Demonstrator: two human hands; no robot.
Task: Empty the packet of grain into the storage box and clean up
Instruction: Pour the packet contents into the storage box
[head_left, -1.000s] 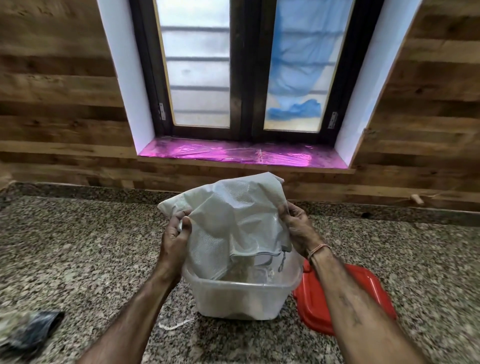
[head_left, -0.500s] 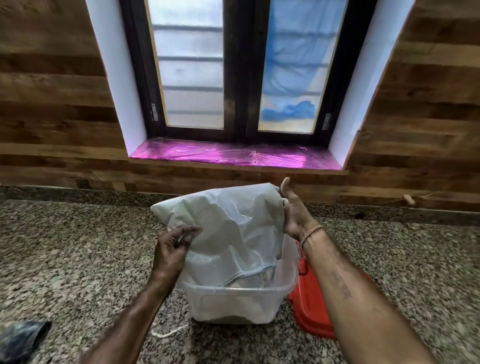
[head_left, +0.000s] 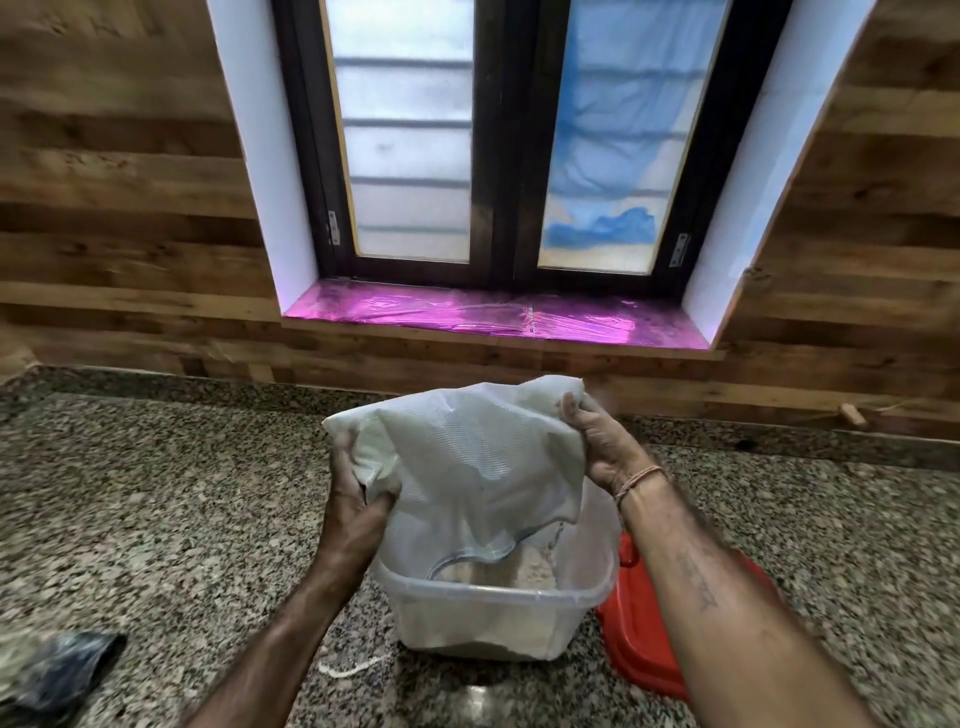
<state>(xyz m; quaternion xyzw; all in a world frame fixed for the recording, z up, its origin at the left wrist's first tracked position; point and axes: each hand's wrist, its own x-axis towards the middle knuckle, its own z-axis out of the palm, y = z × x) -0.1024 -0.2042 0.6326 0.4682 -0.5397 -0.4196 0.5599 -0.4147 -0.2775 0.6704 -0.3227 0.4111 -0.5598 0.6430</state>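
Note:
A white woven grain packet (head_left: 467, 457) hangs upside down over a clear plastic storage box (head_left: 483, 618) on the granite counter. Its open mouth dips inside the box, and pale grain (head_left: 519, 571) lies in the box below it. My left hand (head_left: 358, 499) is shut on the packet's left side near its upper corner. My right hand (head_left: 597, 441) pinches the packet's upper right corner, higher than the left. The packet looks slack and mostly collapsed.
A red lid (head_left: 644, 639) lies flat on the counter just right of the box, partly under my right forearm. A dark crumpled cloth (head_left: 57, 670) sits at the left front edge. A short white string (head_left: 353, 667) lies before the box. Wood wall and window behind.
My left hand has gone from pinching with loose fingers to a firm grasp on the packet's left side. My right hand closed onto the top right corner. The packet's mouth sank deeper into the box.

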